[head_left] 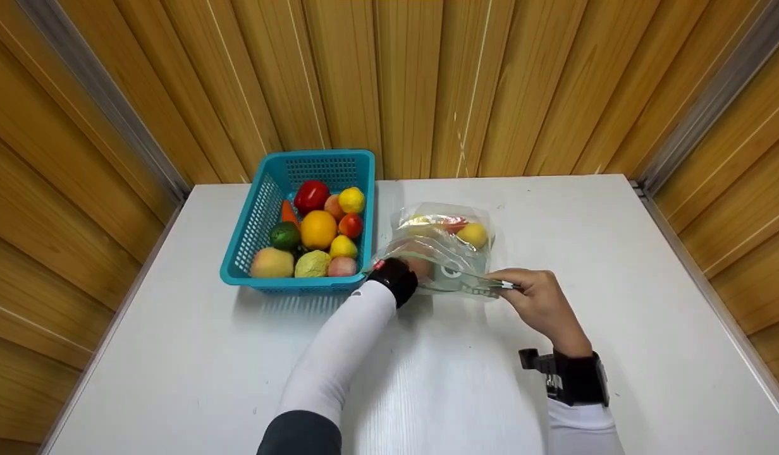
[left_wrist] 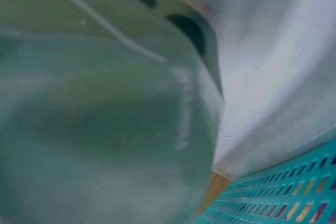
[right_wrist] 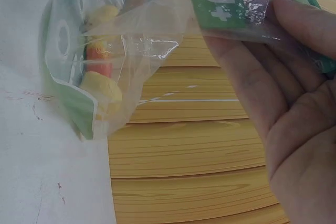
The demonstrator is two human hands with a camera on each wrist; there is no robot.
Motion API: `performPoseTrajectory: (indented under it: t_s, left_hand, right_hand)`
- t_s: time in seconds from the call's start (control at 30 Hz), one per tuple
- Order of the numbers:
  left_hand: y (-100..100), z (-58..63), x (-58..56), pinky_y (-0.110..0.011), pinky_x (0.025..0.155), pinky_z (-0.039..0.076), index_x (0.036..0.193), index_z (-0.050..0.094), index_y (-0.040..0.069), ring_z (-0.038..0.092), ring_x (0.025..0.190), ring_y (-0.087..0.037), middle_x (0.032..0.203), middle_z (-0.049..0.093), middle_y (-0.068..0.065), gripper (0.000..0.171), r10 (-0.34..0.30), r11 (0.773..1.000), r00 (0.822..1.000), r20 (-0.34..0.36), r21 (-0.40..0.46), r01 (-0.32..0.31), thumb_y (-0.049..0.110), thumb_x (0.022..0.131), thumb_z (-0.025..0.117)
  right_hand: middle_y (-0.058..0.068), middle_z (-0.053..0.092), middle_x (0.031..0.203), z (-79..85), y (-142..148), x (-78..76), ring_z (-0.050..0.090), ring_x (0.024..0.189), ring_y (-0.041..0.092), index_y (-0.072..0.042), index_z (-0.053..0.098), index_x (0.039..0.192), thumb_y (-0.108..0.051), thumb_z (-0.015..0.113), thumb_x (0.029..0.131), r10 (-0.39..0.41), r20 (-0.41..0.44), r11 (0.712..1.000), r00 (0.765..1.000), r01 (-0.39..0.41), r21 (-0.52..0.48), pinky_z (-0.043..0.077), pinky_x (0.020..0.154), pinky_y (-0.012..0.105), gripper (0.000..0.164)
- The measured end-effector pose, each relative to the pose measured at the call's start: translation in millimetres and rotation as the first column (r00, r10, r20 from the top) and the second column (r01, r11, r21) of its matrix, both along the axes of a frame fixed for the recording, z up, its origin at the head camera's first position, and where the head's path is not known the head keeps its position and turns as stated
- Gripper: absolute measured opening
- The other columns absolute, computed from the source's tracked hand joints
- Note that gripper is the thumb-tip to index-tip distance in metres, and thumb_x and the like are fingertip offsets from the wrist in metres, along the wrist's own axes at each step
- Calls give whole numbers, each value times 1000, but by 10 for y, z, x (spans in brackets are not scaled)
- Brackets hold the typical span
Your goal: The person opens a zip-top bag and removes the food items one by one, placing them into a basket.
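Observation:
A clear zip bag point(head_left: 453, 272) with green print lies on the white table, its mouth toward me. Inside it sit a yellow fruit point(head_left: 473, 235), a red-and-yellow piece point(right_wrist: 100, 59) and another yellow fruit point(head_left: 420, 221). My left hand point(head_left: 418, 258) reaches into the bag's mouth and shows dimly through the plastic; I cannot tell how its fingers lie. My right hand point(head_left: 533, 297) pinches the right end of the bag's opening between thumb and fingers. In the left wrist view, the green-tinted bag film point(left_wrist: 105, 129) covers most of the picture.
A teal plastic basket point(head_left: 238, 243) stands left of the bag, close by my left wrist. It holds an orange point(head_left: 318, 229), a red pepper point(head_left: 312, 196), a carrot point(head_left: 289, 213), an avocado point(head_left: 284, 236) and several other fruits. Wood-patterned walls point(head_left: 408, 88) border the table.

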State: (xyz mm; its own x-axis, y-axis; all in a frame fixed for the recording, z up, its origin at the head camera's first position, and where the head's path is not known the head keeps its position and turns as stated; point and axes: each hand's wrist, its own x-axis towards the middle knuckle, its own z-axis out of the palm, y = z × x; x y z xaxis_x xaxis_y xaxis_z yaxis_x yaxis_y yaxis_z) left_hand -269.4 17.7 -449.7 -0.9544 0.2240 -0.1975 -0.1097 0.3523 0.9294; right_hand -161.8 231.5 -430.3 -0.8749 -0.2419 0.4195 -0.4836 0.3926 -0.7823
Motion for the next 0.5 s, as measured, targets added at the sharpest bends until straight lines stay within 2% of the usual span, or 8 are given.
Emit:
performPoseTrajectory:
  t_s: [0.03, 0.1, 0.17, 0.2, 0.23, 0.33, 0.47, 0.5]
  left_hand:
    - [8, -16, -13, -42, 116, 39, 139, 62, 21, 54, 128, -14, 140, 62, 0, 45, 49, 994, 998, 40, 95, -52, 36, 97, 68]
    - [14, -46, -40, -40, 114, 41, 137, 64, 19, 55, 126, -13, 137, 64, 0, 44, 112, 991, 993, 38, 66, -114, 32, 96, 71]
    - [14, -28, -34, -42, 114, 41, 138, 62, 19, 55, 126, -15, 136, 64, 0, 47, 167, 978, 979, 116, 103, -179, 30, 94, 73]
    - [3, 51, 10, -45, 115, 39, 140, 61, 18, 54, 126, -17, 136, 64, -1, 50, 192, 967, 964, 182, 130, -218, 28, 92, 75]
    - [-2, 54, 9, -48, 116, 38, 139, 62, 20, 54, 125, -18, 134, 64, 1, 53, 210, 962, 954, 217, 131, -241, 28, 90, 78]
    - [-13, 62, 11, -52, 116, 36, 137, 62, 23, 54, 123, -19, 127, 64, 5, 57, 234, 958, 939, 254, 104, -267, 28, 85, 83]
    - [-16, 71, 34, -50, 115, 36, 135, 63, 21, 54, 121, -19, 126, 65, 4, 50, 245, 955, 937, 251, 102, -277, 24, 88, 80]
    - [-16, 75, 43, -48, 115, 37, 135, 62, 21, 54, 120, -19, 127, 64, 3, 51, 253, 959, 940, 228, 68, -275, 24, 88, 80]
  right_hand:
    - [16, 78, 96, 0, -3, 0, 67, 83, 1, 2, 81, 96, 22, 70, 82, 2, 4, 1000, 1000, -2, -1, 52, 70, 11, 26]
    - [17, 78, 96, -1, -9, 1, 67, 83, 1, 2, 81, 96, 21, 70, 82, 7, 10, 1000, 1000, -7, -4, 52, 70, 11, 26]
    - [17, 78, 96, -3, -13, -1, 67, 84, 0, 1, 81, 95, 21, 70, 82, 11, 6, 1000, 1000, -11, -3, 52, 71, 10, 26]
    - [17, 78, 96, -4, -13, -3, 67, 84, 0, 1, 81, 95, 21, 70, 82, 13, 1, 1000, 1000, -13, -1, 52, 71, 10, 25]
    - [16, 78, 95, -2, -13, -2, 67, 84, 0, 1, 81, 95, 21, 71, 82, 14, -3, 1000, 1000, -14, 0, 52, 71, 10, 26]
    - [14, 79, 94, -1, -9, -6, 67, 84, 0, 0, 81, 94, 21, 71, 82, 20, -16, 1000, 1000, -20, 2, 52, 71, 10, 26]
    - [14, 78, 93, -9, -3, -12, 67, 82, 0, 0, 81, 94, 19, 72, 82, 23, -25, 1000, 999, -23, 3, 51, 69, 10, 24]
    - [15, 78, 94, -10, -3, -13, 67, 83, 0, 0, 81, 94, 19, 72, 82, 24, -25, 1000, 999, -24, 2, 51, 70, 10, 24]
